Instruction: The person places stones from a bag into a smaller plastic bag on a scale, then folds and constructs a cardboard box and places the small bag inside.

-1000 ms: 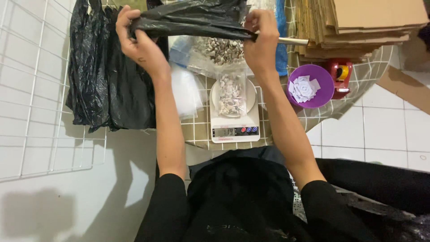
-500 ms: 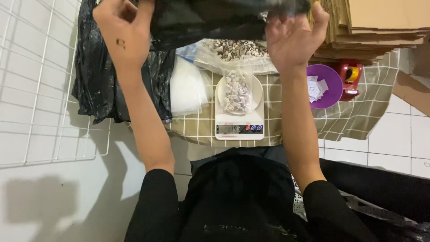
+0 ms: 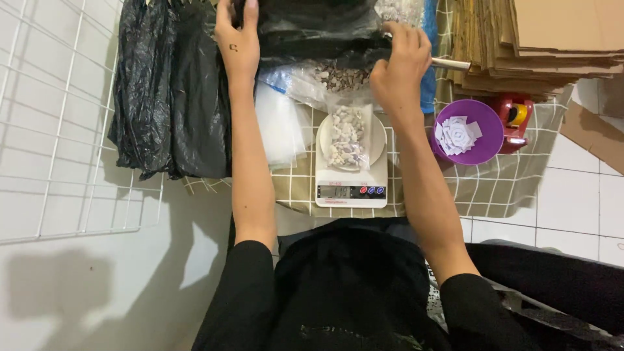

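Note:
My left hand and my right hand both grip a black plastic bag stretched between them at the far edge of the table. A metal rod sticks out to the right of my right hand. Below the bag lies a clear bag of small pebbles. In front of it a white kitchen scale carries a white dish holding a small clear packet of pale stones.
Black plastic bags hang over the table's left edge beside a white wire grid. A purple bowl of white paper pieces, a red tape dispenser and stacked cardboard stand right. Clear bags lie left of the scale.
Both hands have stayed on the black bag as the view shifted, so they sit lower in frame. My right hand has come down toward the pebble bag.

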